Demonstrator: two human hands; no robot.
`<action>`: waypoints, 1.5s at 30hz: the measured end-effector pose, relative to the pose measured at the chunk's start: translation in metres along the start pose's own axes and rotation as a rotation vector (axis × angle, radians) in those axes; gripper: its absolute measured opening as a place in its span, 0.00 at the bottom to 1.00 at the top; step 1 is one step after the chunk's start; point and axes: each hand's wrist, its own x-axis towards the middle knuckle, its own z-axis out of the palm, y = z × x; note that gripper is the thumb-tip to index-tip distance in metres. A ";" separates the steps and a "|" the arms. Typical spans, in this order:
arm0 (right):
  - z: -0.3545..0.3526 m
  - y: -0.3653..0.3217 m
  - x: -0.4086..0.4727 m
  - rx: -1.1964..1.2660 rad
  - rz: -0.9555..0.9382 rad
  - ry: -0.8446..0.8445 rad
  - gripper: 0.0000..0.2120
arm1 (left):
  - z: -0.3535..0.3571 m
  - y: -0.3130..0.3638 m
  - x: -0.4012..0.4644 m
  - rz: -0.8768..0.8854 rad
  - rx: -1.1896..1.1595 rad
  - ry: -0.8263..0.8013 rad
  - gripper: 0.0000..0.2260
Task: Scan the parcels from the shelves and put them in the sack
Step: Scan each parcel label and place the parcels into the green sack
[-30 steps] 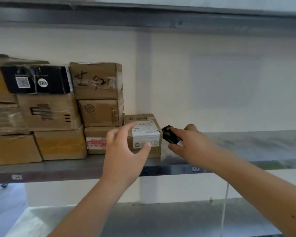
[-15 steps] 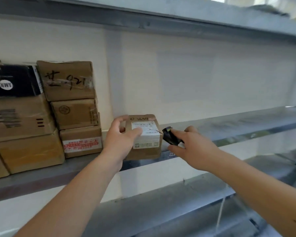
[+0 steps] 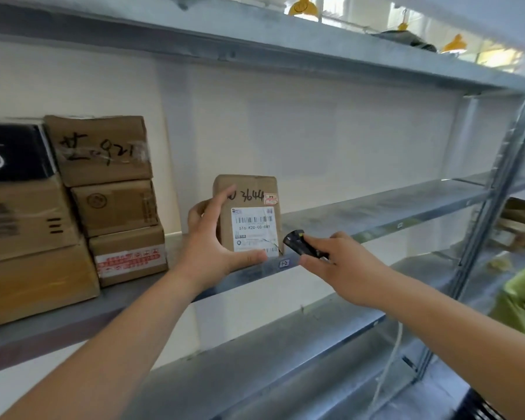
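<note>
A: Parcel (image 3: 249,216) status?
B: I see it upright at the shelf (image 3: 376,207) front edge, left hand (image 3: 212,247) gripping it, label facing me.
A: Right hand (image 3: 343,268)?
B: Clamped on the scanner (image 3: 302,245), just beside the label. Stacked boxes (image 3: 103,195) sit left.

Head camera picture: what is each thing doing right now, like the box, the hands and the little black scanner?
Small parcel: stood upright, label facing the camera.
Left hand: grips the small parcel.
Scanner: aimed at the parcel's label.
Right hand: holds the scanner.
Stacked boxes: sitting on the shelf, taped shut.
</note>
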 end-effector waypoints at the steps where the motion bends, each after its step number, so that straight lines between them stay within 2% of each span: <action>1: -0.001 -0.001 -0.006 0.033 -0.015 0.004 0.16 | 0.000 -0.003 0.000 0.044 0.018 0.031 0.55; 4: -0.001 -0.005 -0.024 0.097 -0.037 -0.017 0.13 | 0.000 -0.010 0.001 0.154 0.107 0.074 0.54; 13: 0.006 -0.025 -0.058 0.017 -0.016 -0.056 0.18 | 0.009 -0.017 -0.008 0.315 0.309 0.078 0.52; 23: 0.004 -0.025 -0.078 -0.149 0.018 -0.134 0.22 | 0.013 -0.014 -0.008 0.338 0.320 0.066 0.53; 30: 0.001 -0.021 -0.083 -0.176 0.049 -0.146 0.23 | 0.021 -0.014 -0.007 0.366 0.336 0.058 0.53; 36: -0.004 0.003 -0.090 -0.120 0.158 -0.090 0.24 | 0.038 -0.005 -0.012 0.323 0.121 0.040 0.51; 39: -0.007 0.028 -0.098 -0.019 0.237 -0.021 0.19 | 0.056 0.005 -0.017 0.256 -0.034 -0.005 0.53; 41: -0.005 0.045 -0.105 0.054 0.273 0.025 0.16 | 0.071 0.011 -0.022 0.232 -0.059 -0.075 0.54; 45: 0.001 0.082 -0.120 0.119 0.314 0.098 0.24 | 0.110 0.022 -0.033 0.247 -0.050 -0.187 0.53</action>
